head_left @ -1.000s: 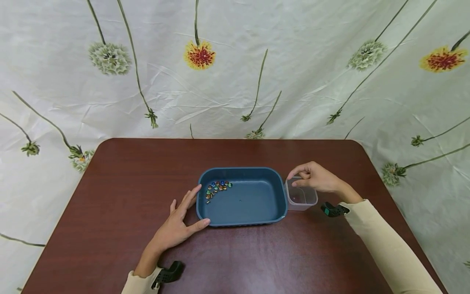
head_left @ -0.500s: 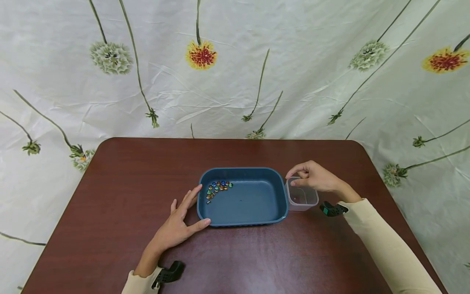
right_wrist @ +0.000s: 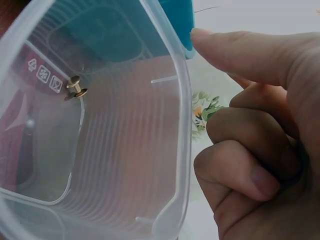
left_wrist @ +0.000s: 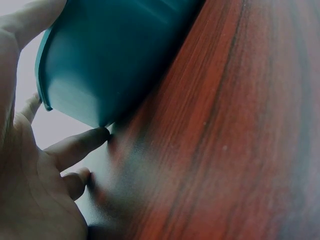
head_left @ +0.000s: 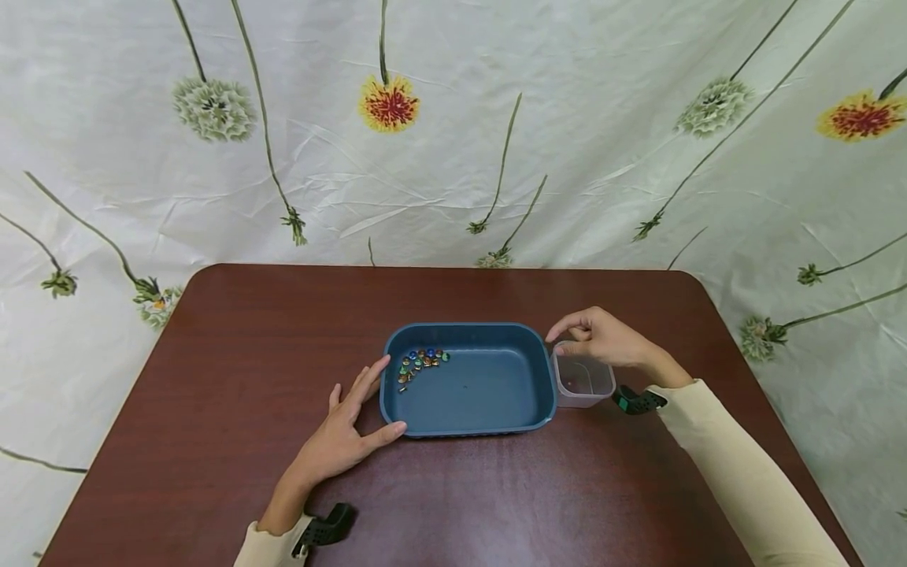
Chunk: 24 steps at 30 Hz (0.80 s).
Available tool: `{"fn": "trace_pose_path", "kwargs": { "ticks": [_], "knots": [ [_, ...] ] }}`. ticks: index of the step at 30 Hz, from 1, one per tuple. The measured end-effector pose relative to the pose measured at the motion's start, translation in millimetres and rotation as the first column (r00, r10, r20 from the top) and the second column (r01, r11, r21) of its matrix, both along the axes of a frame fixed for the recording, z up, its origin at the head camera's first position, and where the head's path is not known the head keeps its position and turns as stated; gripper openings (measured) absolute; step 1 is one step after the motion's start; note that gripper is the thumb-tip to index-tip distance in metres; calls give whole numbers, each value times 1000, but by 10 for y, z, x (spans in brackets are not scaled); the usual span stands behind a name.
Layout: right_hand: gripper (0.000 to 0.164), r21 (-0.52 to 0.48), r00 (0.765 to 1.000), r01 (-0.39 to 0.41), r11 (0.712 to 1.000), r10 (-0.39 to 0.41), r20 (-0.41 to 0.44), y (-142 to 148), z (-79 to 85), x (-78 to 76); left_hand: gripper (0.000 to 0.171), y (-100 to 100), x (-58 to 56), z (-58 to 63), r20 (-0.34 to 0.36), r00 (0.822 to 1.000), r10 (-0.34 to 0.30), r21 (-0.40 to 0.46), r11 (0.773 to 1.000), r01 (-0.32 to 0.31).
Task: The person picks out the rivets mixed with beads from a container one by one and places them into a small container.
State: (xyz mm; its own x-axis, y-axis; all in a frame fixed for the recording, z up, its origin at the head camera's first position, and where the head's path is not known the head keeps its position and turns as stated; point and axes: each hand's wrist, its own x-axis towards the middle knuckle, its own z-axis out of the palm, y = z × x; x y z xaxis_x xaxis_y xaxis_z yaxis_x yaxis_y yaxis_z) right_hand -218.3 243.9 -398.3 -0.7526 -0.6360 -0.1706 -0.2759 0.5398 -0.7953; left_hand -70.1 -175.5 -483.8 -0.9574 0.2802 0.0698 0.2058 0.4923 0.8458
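A blue tray (head_left: 482, 394) stands mid-table, with small shiny gold, blue and green pieces (head_left: 418, 364) clustered in its left part. My left hand (head_left: 340, 441) is spread at the tray's left end, thumb by the front rim, fingertips against the side. Touching the tray's right end is a clear plastic container (head_left: 583, 386). Inside it lies one small gold spool-shaped piece (right_wrist: 76, 87). Above its far rim hovers my right hand (head_left: 609, 339), thumb and index finger stretched toward the tray, other fingers bent. No object shows between its fingertips.
The brown tabletop (head_left: 234, 378) extends around the tray and container. Behind its far edge hangs a white flower-printed cloth (head_left: 439, 173). Dark bands (head_left: 326, 529) are on both wrists.
My right hand has shifted slightly left and away from me, from over the container toward the tray's right rim. My left hand, the tray and the container have stayed put.
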Motion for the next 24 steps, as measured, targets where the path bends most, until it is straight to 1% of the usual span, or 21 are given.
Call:
{"fn": "trace_pose_path", "kwargs": {
  "ticks": [4, 10, 18, 20, 24],
  "knots": [
    [19, 3, 1000, -4, 1000, 4, 0, -34, 26, -14, 93, 0, -5, -5, -5, 1000, -2, -4, 1000, 2],
    [19, 8, 1000, -30, 1000, 30, 0, -105, 62, -48, 93, 5, -1, -3, 2, 1000, 0, -7, 1000, 0],
    [22, -33, 997, -53, 998, 55, 61, -202, 112, -65, 93, -1, -1, -5, 0, 1000, 2, -6, 1000, -2],
    [23, -28, 997, -55, 998, 57, 54, -233, 130, -60, 94, 0, 1, -6, 3, 1000, 4, -7, 1000, -4],
    [24, -5, 998, -65, 998, 65, 10, -298, 140, -61, 95, 1, 5, -4, 10, 1000, 4, -8, 1000, -4]
  ]
}}
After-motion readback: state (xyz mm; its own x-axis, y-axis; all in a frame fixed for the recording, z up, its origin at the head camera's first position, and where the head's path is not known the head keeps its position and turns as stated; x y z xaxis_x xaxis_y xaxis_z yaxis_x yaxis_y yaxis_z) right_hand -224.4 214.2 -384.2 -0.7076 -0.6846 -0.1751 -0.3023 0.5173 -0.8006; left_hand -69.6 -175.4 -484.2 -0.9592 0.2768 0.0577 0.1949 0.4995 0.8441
